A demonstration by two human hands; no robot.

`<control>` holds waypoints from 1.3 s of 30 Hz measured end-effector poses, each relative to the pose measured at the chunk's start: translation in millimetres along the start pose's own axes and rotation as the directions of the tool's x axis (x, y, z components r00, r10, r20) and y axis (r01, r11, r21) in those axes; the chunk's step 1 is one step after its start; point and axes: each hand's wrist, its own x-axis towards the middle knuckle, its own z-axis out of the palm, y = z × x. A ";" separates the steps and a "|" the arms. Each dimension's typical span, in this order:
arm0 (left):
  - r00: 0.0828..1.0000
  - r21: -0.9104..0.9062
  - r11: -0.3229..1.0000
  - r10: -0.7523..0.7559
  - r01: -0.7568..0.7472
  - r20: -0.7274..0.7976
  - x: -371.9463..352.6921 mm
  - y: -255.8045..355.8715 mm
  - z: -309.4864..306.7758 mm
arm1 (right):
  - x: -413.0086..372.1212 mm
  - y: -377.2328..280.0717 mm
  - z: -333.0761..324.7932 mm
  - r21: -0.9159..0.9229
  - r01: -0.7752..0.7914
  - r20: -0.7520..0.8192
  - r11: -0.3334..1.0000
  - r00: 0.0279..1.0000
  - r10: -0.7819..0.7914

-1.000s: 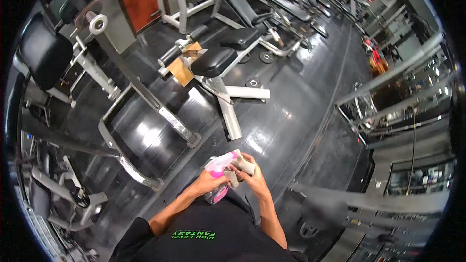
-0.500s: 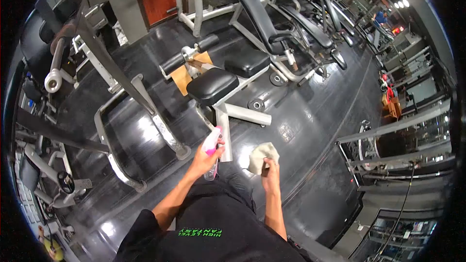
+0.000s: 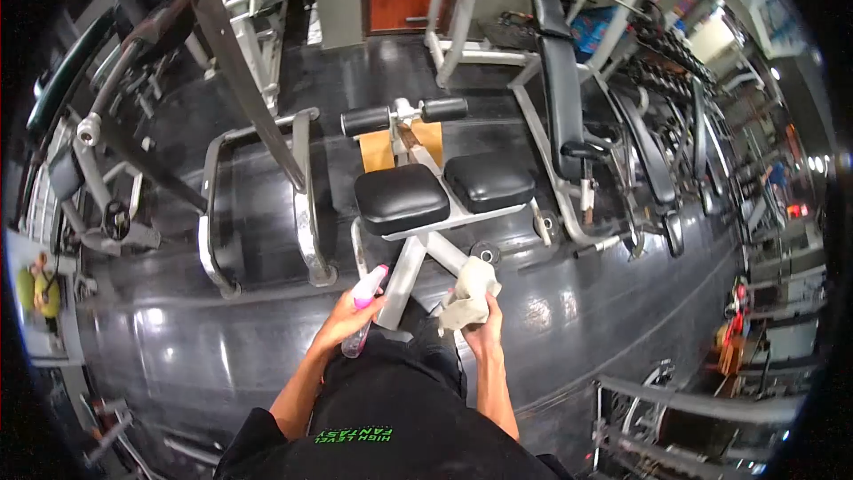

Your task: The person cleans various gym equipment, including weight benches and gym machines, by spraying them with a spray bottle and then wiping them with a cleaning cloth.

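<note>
A spray bottle [image 3: 357, 344] with a pink and white head is in my left hand [image 3: 338, 320], its fingers wrapped round the neck. My right hand [image 3: 485, 331] grips a crumpled off-white cloth [image 3: 474, 292], whose loose corner hangs to the left. Just beyond both hands stands a gym bench with two black pads, the left pad [image 3: 402, 198] and the right pad [image 3: 490, 181], on a light metal frame [image 3: 404, 283]. Behind the pads are black foam rollers [image 3: 365, 120]. Neither hand touches the bench.
A metal rack frame [image 3: 306, 222] stands on the floor to the left. Right of the bench, a tall inclined bench [image 3: 558, 89] and other machines line the floor. A weight plate [image 3: 485, 252] lies by the bench's leg. Another person [image 3: 777, 180] is far off at right.
The view has turned left, so the bench now sits squarely ahead. My right hand has rotated the cloth, which is bunched differently. Both hands keep their hold.
</note>
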 end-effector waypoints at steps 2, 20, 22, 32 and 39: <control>0.993 0.044 0.994 -0.099 0.102 -0.060 9.2 -5.2 25.1 | 15.9 -25.2 -19.4 -0.065 -0.073 0.048 0.995 0.996 0.077; 0.746 -0.134 0.982 0.012 -0.135 -0.666 -47.8 -12.0 152.6 | 52.5 -178.4 -25.8 -0.669 0.601 0.689 -0.438 0.722 -0.062; 0.724 -0.163 0.967 0.032 -0.198 -0.689 -53.9 -10.2 163.2 | 48.2 -168.8 -25.5 -0.746 0.616 0.647 -0.252 0.761 -0.054; 0.751 -0.265 0.942 -0.021 -0.206 -0.660 -23.2 -15.5 174.2 | 91.8 -146.0 -49.4 -0.853 0.446 0.443 0.269 0.893 -0.078; 0.672 -0.201 0.943 0.030 -0.265 -0.740 35.6 2.9 146.0 | 167.1 -156.3 -25.2 -0.704 0.346 0.359 0.620 0.927 -0.110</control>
